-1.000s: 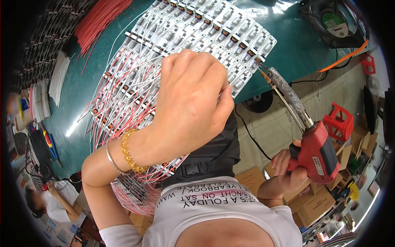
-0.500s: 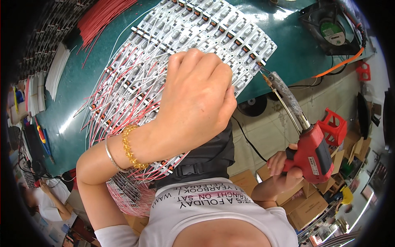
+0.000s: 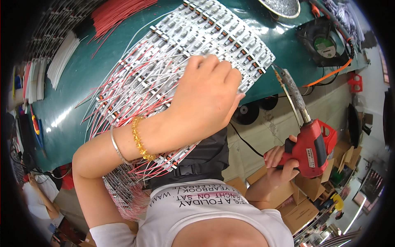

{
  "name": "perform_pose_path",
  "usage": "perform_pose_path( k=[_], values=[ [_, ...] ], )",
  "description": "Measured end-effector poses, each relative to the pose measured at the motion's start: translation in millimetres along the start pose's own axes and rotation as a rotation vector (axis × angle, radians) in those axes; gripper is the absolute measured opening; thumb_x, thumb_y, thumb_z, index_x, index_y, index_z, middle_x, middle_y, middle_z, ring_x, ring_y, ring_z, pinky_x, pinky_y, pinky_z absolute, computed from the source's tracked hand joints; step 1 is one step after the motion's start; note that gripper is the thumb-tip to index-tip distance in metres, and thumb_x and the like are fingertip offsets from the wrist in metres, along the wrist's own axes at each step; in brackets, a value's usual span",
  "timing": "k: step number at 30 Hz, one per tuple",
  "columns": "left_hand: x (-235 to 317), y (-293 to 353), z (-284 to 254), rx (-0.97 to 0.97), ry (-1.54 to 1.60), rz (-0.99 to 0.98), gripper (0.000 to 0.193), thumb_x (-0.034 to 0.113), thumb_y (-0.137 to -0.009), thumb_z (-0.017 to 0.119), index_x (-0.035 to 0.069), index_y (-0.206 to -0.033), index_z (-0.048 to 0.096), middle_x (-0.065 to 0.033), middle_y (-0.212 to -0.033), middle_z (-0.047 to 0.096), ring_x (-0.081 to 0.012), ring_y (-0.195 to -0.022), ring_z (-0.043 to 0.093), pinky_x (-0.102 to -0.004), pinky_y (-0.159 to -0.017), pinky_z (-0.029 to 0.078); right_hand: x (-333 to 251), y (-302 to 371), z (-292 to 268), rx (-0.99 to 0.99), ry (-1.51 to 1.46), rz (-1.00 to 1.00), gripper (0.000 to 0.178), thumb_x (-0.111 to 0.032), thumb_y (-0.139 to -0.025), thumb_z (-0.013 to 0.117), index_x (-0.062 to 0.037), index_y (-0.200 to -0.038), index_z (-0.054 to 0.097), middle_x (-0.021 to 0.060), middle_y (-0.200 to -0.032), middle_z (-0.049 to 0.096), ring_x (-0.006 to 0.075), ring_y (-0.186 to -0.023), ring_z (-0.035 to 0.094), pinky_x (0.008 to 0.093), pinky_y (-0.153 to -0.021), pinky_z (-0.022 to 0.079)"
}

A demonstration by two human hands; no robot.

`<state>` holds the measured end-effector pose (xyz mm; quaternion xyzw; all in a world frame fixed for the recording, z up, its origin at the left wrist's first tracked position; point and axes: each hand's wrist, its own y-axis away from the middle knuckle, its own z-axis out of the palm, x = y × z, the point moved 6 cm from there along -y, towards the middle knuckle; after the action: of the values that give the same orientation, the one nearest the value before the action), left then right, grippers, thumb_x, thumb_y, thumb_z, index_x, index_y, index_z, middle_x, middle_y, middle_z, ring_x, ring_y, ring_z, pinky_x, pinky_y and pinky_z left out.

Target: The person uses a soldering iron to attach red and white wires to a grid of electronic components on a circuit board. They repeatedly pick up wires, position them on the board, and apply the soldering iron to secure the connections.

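A large panel of small white circuit boards (image 3: 214,31) with orange-and-black components lies on the green bench. Thin red and white wires (image 3: 140,78) spread over its left part. Knuckles up, my left hand (image 3: 207,92) is closed over the panel's lower middle; its fingertips are hidden, so what they pinch does not show. In my right hand (image 3: 279,164) is a red soldering gun (image 3: 312,150), gripped by its handle. A thin feed tube runs along its shaft, and its tip stands close by the panel's right corner.
Bundles of red wires (image 3: 113,16) and white wires (image 3: 61,61) lie at the back left. A black fan (image 3: 323,45) and a round dish (image 3: 282,7) are at the back right. Cardboard boxes (image 3: 302,214) stand below right. Another person's arm (image 3: 43,197) shows at lower left.
The soldering gun's tip has shifted from the panel's lower right edge out to its right corner. My left hand stays closed over the panel. The view has shifted, bringing the dish into sight.
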<state>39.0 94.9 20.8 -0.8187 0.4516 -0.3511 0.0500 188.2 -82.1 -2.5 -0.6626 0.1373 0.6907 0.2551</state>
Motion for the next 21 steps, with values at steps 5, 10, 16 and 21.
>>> perform_pose_path(
  k=[5, 10, 16, 21],
  values=[
    [-4.6, 23.5, -21.5, -0.074, -0.020, 0.036, 0.019, 0.017, -0.073, 0.065, 0.005, -0.076, 0.049, -0.0087, -0.075, 0.046, -0.0261, -0.076, 0.045, -0.0364, -0.070, 0.035, -13.0, -3.9, -4.6, 0.069, 0.144, -0.185, 0.071, -0.038, -0.085, 0.060, 0.0127, -0.126, 0.031, 0.0024, -0.052, 0.042, 0.0105, -0.041, 0.038, 0.0244, -0.039, 0.034],
    [-11.5, 62.5, -53.1, -0.164, 0.102, 0.104, 0.019, 0.018, -0.073, 0.066, 0.006, -0.075, 0.052, -0.0072, -0.074, 0.049, -0.0250, -0.076, 0.047, -0.0357, -0.073, 0.035, -55.1, -29.2, 6.7, 0.025, 0.437, -0.381, 0.059, -0.026, -0.088, 0.057, 0.0128, -0.125, 0.032, 0.0042, -0.053, 0.044, 0.0108, -0.041, 0.039, 0.0241, -0.039, 0.032],
    [-43.1, 51.5, -118.1, 0.093, -0.350, 0.097, 0.016, 0.011, -0.068, 0.065, 0.005, -0.080, 0.056, -0.0072, -0.074, 0.053, -0.0243, -0.077, 0.051, -0.0378, -0.079, 0.036, -135.6, -64.8, -2.4, 0.153, 0.939, -0.593, 0.040, -0.020, -0.086, 0.060, 0.0107, -0.108, 0.046, 0.0044, -0.056, 0.047, 0.0095, -0.043, 0.039, 0.0238, -0.042, 0.032],
    [-154.3, 2.4, -121.9, 0.109, -0.694, -0.084, 0.014, 0.003, -0.067, 0.058, 0.002, -0.081, 0.057, -0.0110, -0.079, 0.057, -0.0283, -0.078, 0.054, -0.0379, -0.073, 0.040, -162.4, -72.9, 33.2, 0.076, 0.709, -0.666, 0.053, -0.027, -0.086, 0.061, 0.0158, -0.111, 0.044, 0.0034, -0.053, 0.047, 0.0090, -0.042, 0.039, 0.0236, -0.044, 0.035]
  ],
)
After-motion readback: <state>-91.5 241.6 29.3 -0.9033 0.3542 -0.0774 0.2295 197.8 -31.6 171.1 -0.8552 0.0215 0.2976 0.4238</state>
